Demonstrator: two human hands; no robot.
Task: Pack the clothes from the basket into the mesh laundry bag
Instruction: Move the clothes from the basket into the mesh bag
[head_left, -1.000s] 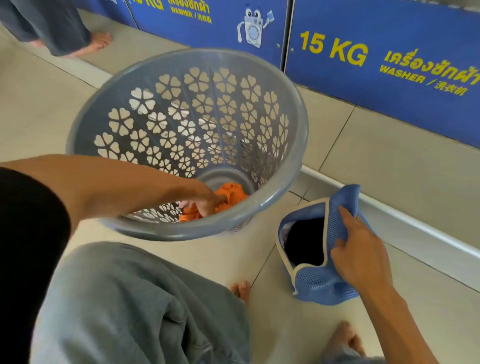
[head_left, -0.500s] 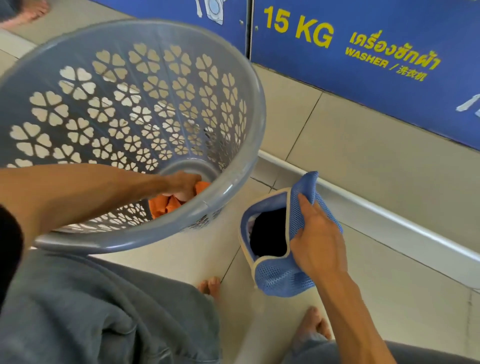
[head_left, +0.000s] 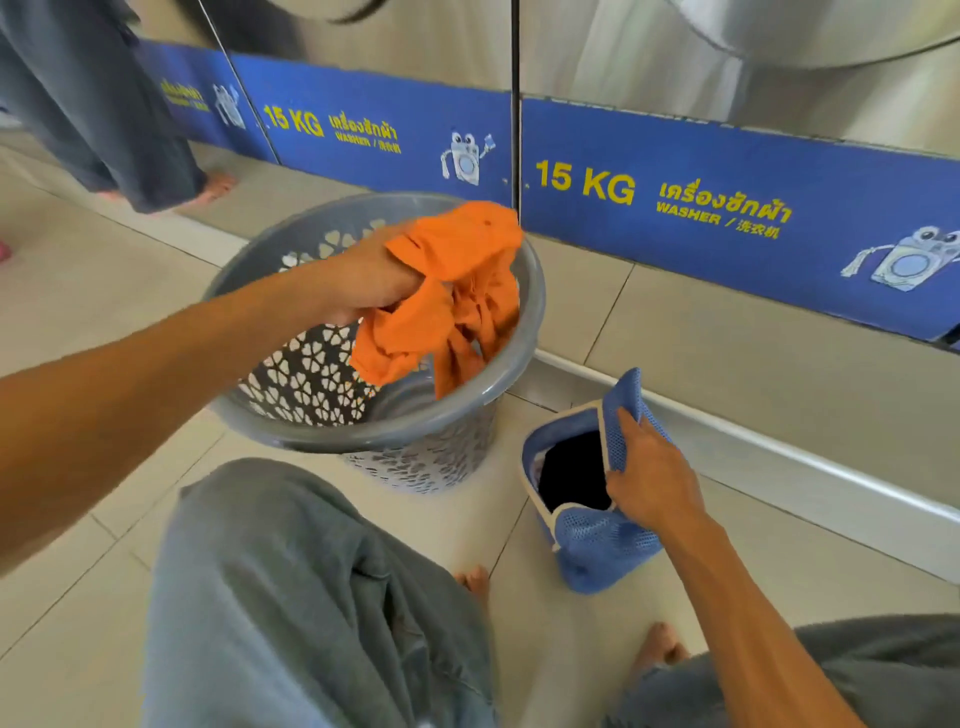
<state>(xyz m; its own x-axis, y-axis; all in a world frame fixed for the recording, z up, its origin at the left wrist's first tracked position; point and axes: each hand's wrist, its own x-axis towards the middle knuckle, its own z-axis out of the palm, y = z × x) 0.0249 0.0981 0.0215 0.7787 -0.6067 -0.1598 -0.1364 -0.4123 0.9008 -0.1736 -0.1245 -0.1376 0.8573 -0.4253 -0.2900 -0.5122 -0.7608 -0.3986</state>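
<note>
The left hand (head_left: 363, 280) clutches a crumpled orange garment (head_left: 457, 296) above the grey perforated plastic basket (head_left: 405, 426), seemingly emptied; the right hand (head_left: 649, 478) pinches open the blue mesh laundry bag (head_left: 597, 551), already holding dark clothes.

The left hand (head_left: 366, 280) was raised, fist clenched, arm stretched forward; the right hand (head_left: 649, 475) reached low, fingers pinched.

bag (head_left: 597, 540) contents dark, basket (head_left: 415, 415) floor hidden

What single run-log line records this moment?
left hand: holds orange garment above basket | right hand: holds mesh bag open | bag: dark clothing inside
</note>
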